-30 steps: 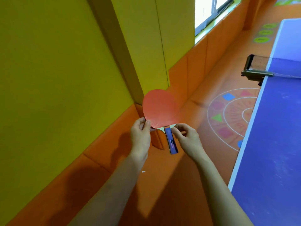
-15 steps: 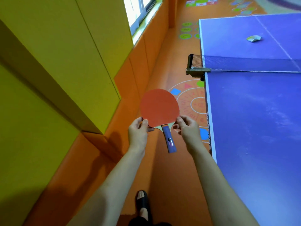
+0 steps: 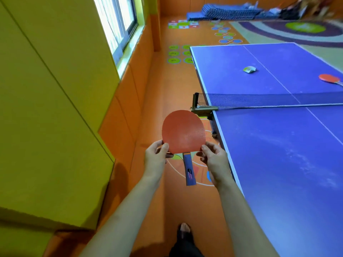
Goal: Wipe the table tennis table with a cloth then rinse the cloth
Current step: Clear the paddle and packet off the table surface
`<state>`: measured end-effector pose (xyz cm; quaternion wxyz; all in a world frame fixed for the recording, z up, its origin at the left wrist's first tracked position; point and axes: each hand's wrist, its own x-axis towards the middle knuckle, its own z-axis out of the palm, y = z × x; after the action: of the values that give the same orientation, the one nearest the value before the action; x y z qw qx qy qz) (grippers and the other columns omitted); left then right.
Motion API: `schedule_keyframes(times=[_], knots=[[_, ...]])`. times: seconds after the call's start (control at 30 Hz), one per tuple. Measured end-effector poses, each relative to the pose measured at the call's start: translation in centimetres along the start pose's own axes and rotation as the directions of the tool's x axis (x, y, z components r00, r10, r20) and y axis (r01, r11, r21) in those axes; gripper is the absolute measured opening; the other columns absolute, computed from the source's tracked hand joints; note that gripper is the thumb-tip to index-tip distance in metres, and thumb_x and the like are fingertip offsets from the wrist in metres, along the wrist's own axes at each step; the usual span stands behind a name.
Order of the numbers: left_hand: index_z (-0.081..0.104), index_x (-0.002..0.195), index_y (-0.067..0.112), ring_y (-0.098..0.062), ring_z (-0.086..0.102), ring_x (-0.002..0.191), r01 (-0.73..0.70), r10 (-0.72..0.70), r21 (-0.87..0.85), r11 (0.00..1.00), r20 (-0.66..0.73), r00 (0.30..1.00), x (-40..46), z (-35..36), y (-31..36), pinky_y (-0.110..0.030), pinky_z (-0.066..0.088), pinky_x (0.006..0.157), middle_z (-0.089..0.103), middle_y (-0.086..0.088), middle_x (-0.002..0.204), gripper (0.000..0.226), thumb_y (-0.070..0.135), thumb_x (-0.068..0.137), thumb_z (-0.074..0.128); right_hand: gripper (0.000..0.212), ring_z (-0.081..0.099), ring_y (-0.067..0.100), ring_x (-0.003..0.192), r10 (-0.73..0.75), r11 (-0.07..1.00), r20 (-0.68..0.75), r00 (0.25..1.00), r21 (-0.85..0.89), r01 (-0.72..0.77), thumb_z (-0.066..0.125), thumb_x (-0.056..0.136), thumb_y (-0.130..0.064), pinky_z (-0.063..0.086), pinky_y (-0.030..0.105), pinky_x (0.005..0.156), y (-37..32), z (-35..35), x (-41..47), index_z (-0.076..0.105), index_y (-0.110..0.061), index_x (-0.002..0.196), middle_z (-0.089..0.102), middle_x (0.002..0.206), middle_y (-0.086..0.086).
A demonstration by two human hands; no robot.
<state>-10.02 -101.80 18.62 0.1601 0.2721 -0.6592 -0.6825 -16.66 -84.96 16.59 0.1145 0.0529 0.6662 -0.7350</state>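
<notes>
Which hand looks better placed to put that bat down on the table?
Probably the right hand: it pinches the bat on the side beside the table edge, while the left hand is on the wall side.

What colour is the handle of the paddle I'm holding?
Blue-purple handle, orange near the blade; head view.

Paddle [image 3: 183, 133] held left of the table [image 3: 278, 164] — cloth [image 3: 249, 69] beyond the net [image 3: 259, 100].
</notes>
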Motion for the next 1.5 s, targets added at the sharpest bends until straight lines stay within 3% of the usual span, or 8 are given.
schedule_keyframes(times=[0.1,0.27,0.47,0.67,0.9,1.23,1.4,1.5], knots=[[0.064,0.106,0.035,-0.006,0.072,0.077,-0.028,0.027,0.007,1.0,0.017,0.999,6.5,2.1,0.3,-0.019,0.052,0.061,0.076,0.003,0.095,0.012,0.028,0.102,0.055,0.012,0.07,0.011,0.076,-0.015,1.0,-0.021,1.0,0.016,0.016,0.059,0.107,-0.011,0.054,0.036,0.08,-0.5,1.4,6.2,0.067,-0.009,0.115,0.072,0.092,0.005],[0.062,0.114,0.032,-0.007,0.073,0.079,-0.005,0.005,-0.002,1.0,-0.003,1.0,18.8,6.2,2.3,-0.034,0.059,0.075,0.076,0.005,0.095,0.013,0.031,0.103,0.056,0.011,0.06,0.012,0.063,-0.001,0.999,0.014,1.0,0.05,0.001,0.056,0.106,-0.005,0.051,0.034,0.072,-3.3,4.7,19.3,0.066,-0.004,0.11,0.063,0.066,-0.007],[0.063,0.119,0.023,-0.013,0.074,0.083,0.039,-0.042,-0.098,0.994,-0.031,0.999,30.5,9.4,5.2,-0.036,0.057,0.074,0.077,0.002,0.094,0.02,0.03,0.101,0.06,0.008,0.056,0.016,0.064,0.075,0.981,0.059,0.995,0.173,-0.084,0.055,0.105,-0.001,0.048,0.03,0.066,-7.6,8.9,33.1,0.063,-0.004,0.106,0.06,0.066,0.0],[0.068,0.115,0.017,-0.027,0.073,0.093,0.117,-0.111,-0.035,0.993,0.146,0.983,39.0,12.4,5.2,-0.046,0.058,0.084,0.077,-0.005,0.098,0.021,0.026,0.096,0.068,0.01,0.07,0.023,0.07,0.117,0.971,0.035,0.993,0.206,-0.122,0.056,0.105,-0.001,0.049,0.034,0.065,-8.7,12.2,43.4,0.059,-0.009,0.102,0.062,0.077,0.009],[0.07,0.114,0.01,-0.028,0.072,0.099,0.095,-0.09,-0.019,0.995,0.171,0.981,55.8,15.5,5.8,-0.044,0.058,0.088,0.076,-0.011,0.104,0.026,0.012,0.088,0.076,0.011,0.067,0.023,0.072,0.058,0.979,-0.019,0.998,0.195,-0.053,0.058,0.104,-0.002,0.051,0.031,0.068,-10.8,18.8,57.1,0.063,-0.009,0.099,0.068,0.078,0.007],[0.067,0.111,0.012,-0.015,0.073,0.081,0.092,-0.092,0.021,0.996,0.404,0.91,79.4,22.0,13.5,-0.026,0.055,0.065,0.077,-0.004,0.095,0.027,0.014,0.086,0.077,0.011,0.066,0.019,0.075,-0.034,0.976,-0.154,0.987,0.209,0.066,0.057,0.105,-0.005,0.046,0.033,0.074,-18.0,24.8,77.1,0.067,-0.009,0.101,0.068,0.085,0.005],[0.067,0.099,0.004,-0.018,0.062,0.073,0.137,-0.124,0.017,0.99,0.55,0.826,87.9,26.9,15.0,-0.03,0.051,0.065,0.073,-0.007,0.086,0.012,0.01,0.089,0.073,0.012,0.062,0.017,0.073,-0.058,0.977,-0.211,0.976,0.187,0.099,0.057,0.106,-0.005,0.046,0.035,0.077,-20.1,24.5,85.9,0.066,-0.007,0.099,0.067,0.083,0.003],[0.071,0.086,0.016,-0.02,0.061,0.074,0.149,-0.128,0.011,0.989,0.571,0.811,94.1,29.9,15.2,-0.034,0.051,0.067,0.072,-0.007,0.085,0.009,0.007,0.09,0.072,0.013,0.063,0.016,0.073,-0.068,0.978,-0.241,0.968,0.176,0.113,0.056,0.106,-0.005,0.047,0.035,0.077,-20.6,25.2,92.4,0.066,-0.008,0.098,0.067,0.08,0.0]])
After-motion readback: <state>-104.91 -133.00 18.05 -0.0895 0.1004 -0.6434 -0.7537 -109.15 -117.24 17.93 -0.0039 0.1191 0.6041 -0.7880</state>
